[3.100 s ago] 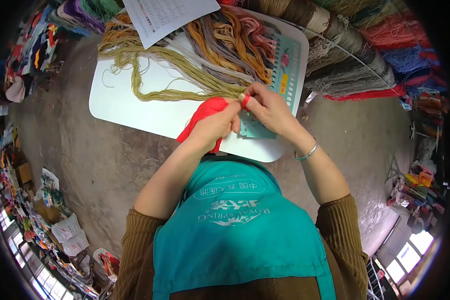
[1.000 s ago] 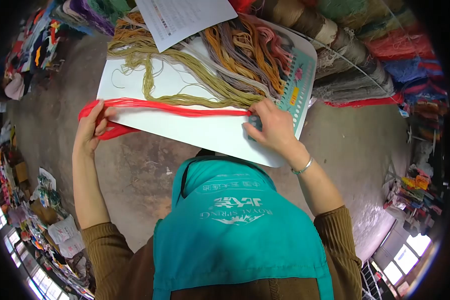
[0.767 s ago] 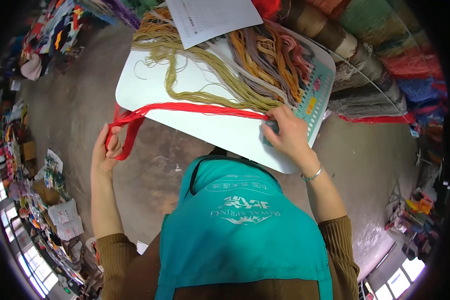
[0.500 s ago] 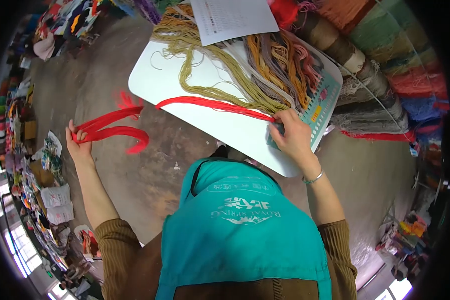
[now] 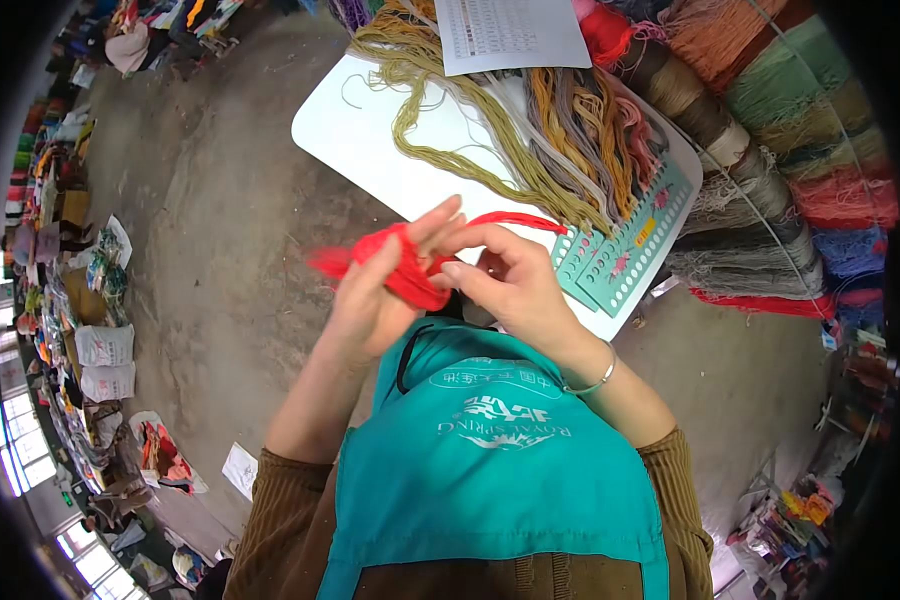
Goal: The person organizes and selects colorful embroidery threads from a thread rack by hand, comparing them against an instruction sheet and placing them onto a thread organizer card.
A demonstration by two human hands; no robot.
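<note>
A skein of red thread (image 5: 415,285) is looped around the fingers of my left hand (image 5: 370,310), in front of the apron. My right hand (image 5: 525,290) is beside it, thumb and fingers pinched together at the red strands. Just past the right hand, a stretch of red thread runs over the white board (image 5: 345,135) to the green punched thread card (image 5: 625,265). Olive thread (image 5: 530,180) hangs from the card's holes across the board. Orange, grey and pink hanks (image 5: 580,120) lie alongside.
A printed sheet (image 5: 510,35) covers the far end of the hanks. Large stacked bundles of coloured yarn (image 5: 750,200) stand to the right of the board. Bags and piled textiles (image 5: 105,350) line the left side. Concrete floor (image 5: 220,220) shows around the board.
My left hand has come in from the far left with the red thread, now bunched around its fingers. My right hand has left the card's edge and moved left to meet it.
</note>
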